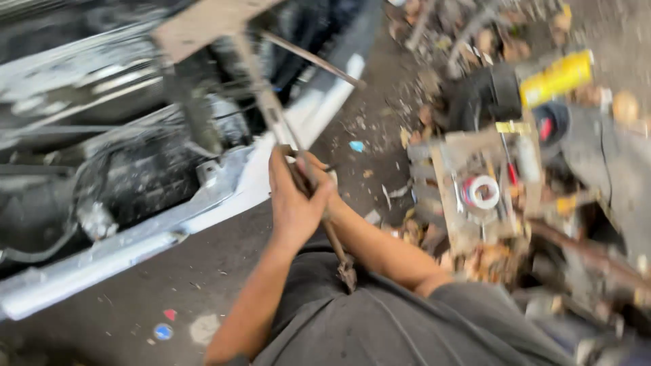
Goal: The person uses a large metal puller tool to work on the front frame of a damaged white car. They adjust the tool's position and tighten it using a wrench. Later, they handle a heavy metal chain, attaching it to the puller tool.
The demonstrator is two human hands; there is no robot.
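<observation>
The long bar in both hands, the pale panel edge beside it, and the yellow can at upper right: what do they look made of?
Long bar: looks like steel, dull brown and rusty, gripped by the left hand and right hand. Pale panel edge: probably painted sheet metal, white-silver with a soft sheen, though blur leaves plastic possible. Yellow can: glossy, metal or plastic, cannot tell.

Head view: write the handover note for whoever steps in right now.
Left hand: closed around the long metal rod, mid-length.
Right hand: gripping the same rod just beside the left, partly hidden behind it.
Rod: tilted, upper end reaching toward the open front of the vehicle, lower end near the person's lap.
Nearby: cluttered tool tray with a tape roll to the right, yellow can beyond it.
Done or left: cannot tell; the picture is blurred and the rod's far end is unclear.
</observation>
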